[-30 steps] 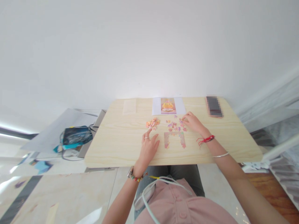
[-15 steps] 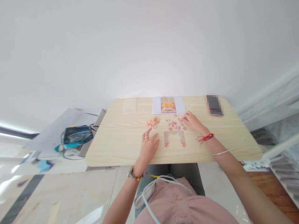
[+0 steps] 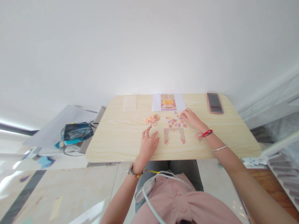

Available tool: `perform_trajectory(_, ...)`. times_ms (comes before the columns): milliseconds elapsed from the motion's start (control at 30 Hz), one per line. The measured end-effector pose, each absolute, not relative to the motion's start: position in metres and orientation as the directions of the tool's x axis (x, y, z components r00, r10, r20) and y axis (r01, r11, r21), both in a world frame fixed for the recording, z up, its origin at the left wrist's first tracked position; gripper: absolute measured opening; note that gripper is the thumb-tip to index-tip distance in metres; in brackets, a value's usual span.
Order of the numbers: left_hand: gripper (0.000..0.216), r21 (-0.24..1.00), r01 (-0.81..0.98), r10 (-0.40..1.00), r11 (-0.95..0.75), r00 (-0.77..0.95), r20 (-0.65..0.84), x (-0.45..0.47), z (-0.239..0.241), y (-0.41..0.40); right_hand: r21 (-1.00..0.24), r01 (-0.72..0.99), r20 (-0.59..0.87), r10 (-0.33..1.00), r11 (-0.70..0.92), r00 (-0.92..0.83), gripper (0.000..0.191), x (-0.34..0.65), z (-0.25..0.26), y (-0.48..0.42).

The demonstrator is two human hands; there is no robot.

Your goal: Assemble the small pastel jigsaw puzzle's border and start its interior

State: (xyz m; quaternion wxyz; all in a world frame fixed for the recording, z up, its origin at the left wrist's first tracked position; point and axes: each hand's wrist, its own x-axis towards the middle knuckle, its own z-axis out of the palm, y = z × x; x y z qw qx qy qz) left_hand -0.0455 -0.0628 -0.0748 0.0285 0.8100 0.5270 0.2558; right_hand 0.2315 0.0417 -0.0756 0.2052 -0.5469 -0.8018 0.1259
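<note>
My left hand (image 3: 149,141) rests on the table with its fingers spread, holding nothing. Its fingertips point at a pile of small orange jigsaw pieces (image 3: 152,119). My right hand (image 3: 190,118) is over the right edge of a spread of loose pink and purple jigsaw pieces (image 3: 174,122). Its thumb and fingers are pinched together at a jigsaw piece, which they mostly cover. Nearer to me, between the hands, lies a partly joined jigsaw (image 3: 174,130), three strips in an upside-down U shape.
Behind the pieces, a sheet with a printed yellow character picture (image 3: 168,102) lies by the wall. A pale rectangular sheet (image 3: 129,103) is at the back left of the table (image 3: 112,137), and a phone (image 3: 215,103) at the back right. A dark bag (image 3: 78,132) sits left of the table.
My right hand has shifted slightly leftward among the loose pieces, its fingers still pinched. My left hand stays in place. The whole view has tilted a little.
</note>
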Motion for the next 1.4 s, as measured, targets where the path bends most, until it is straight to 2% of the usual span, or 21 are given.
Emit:
perform_trajectory(333, 0.021, 0.31, 0.84, 0.865, -0.445, 0.314, 0.391, -0.046, -0.077, -0.063, -0.442, 0.828, 0.165, 0.938, 0.346, -0.304, 0.013, 0.226, -0.075, 0.046)
perform_trajectory(633, 0.02, 0.3, 0.846, 0.863, -0.441, 0.308, 0.401, -0.046, -0.077, -0.065, -0.27, 0.908, 0.095, 0.948, 0.32, -0.305, 0.017, 0.222, -0.076, 0.049)
perform_trajectory(767, 0.02, 0.294, 0.847, 0.863, -0.443, 0.315, 0.394, -0.046, -0.076, -0.065, -0.201, 0.934, 0.115, 0.954, 0.296, -0.277, 0.018, 0.218, -0.067, 0.042)
perform_trajectory(833, 0.021, 0.296, 0.848, 0.865, -0.439, 0.31, 0.395, -0.047, -0.076, -0.066, -0.195, 0.925, 0.152, 0.942, 0.327, -0.301, 0.017, 0.213, -0.058, 0.03)
perform_trajectory(967, 0.022, 0.307, 0.84, 0.86, -0.448, 0.311, 0.405, -0.047, -0.075, -0.071, -0.187, 0.832, 0.207, 0.849, 0.522, -0.486, 0.019, 0.191, -0.043, -0.019)
perform_trajectory(1067, 0.022, 0.339, 0.819, 0.858, -0.463, 0.32, 0.401, -0.046, -0.076, -0.078, -0.122, 0.779, 0.199, 0.784, 0.615, -0.588, 0.021, 0.17, -0.044, -0.059)
perform_trajectory(1200, 0.02, 0.387, 0.772, 0.848, -0.504, 0.358, 0.392, -0.042, -0.076, -0.09, -0.074, 0.769, 0.153, 0.769, 0.635, -0.62, 0.021, 0.151, -0.057, -0.088)
perform_trajectory(1400, 0.013, 0.454, 0.713, 0.836, -0.534, 0.368, 0.407, -0.035, -0.077, -0.099, -0.069, 0.779, 0.197, 0.774, 0.624, -0.602, 0.02, 0.145, -0.071, -0.091)
